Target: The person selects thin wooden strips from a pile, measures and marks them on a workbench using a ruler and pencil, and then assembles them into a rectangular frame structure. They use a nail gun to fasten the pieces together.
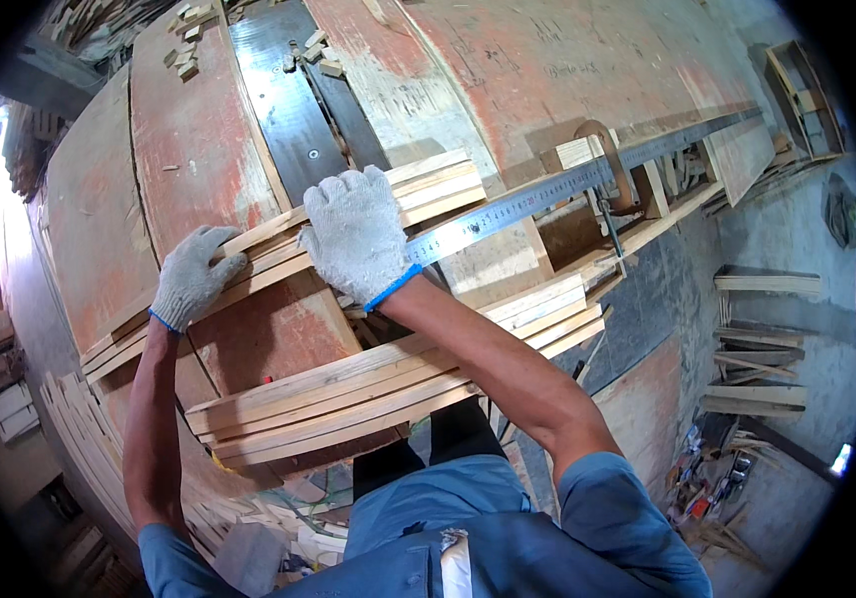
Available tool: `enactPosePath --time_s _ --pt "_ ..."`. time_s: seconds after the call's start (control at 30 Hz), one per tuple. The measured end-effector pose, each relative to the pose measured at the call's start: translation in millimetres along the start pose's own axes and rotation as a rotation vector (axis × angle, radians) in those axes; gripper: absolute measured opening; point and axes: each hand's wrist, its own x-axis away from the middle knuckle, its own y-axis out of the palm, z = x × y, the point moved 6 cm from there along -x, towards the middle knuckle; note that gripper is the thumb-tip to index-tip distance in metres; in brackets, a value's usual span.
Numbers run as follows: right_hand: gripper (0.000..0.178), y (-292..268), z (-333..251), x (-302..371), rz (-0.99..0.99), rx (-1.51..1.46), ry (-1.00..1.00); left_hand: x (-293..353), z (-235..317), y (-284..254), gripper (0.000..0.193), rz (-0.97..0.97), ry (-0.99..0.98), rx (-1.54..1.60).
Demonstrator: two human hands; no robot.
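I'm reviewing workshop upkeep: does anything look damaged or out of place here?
Yes: the reddish bench top looks worn, its colour patchy and scuffed pale in places. Small wood offcuts lie scattered on its far left part, unlike the lined-up wooden strips.

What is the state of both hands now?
Left hand: partly curled on the wooden strips; grip cannot be told.
Right hand: laid across them; grip cannot be told.

On 1 long steel ruler [510, 209] stand small printed numbers along the scale. On the reddish tabletop [508, 85] is 1 faint marking, too blurred to read.
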Motion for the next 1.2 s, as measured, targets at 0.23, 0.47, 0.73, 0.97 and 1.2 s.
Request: enactPosePath --time_s 0.23,0.47,0.73,0.97,1.2 --pt "0.033 1.6 4.0 -0.6 -0.021 0.034 -0.013 -5.2 -2.0 6.1 0.042 -0.001 0.006 0.028" --pt "0.028 8.5 7.8 -2.3 -0.036 0.018 0.001 -4.6 -1.7 12.6 0.037 0.079 0.088 -0.001" --pt "0.026 11.7 11.0 0.2 0.029 -0.018 0.0 1.3 10.0 10.2 0.041 0.134 0.054 0.01" --pt "0.024 7.1 11.2 1.6 0.039 -0.055 -0.016 33.7 26.7 16.4 0.088 0.223 0.198 -0.162" --pt "0.022 20.1 9.1 4.4 0.181 -0.036 -0.049 30.9 17.6 25.2 0.103 0.185 0.207 -0.165"
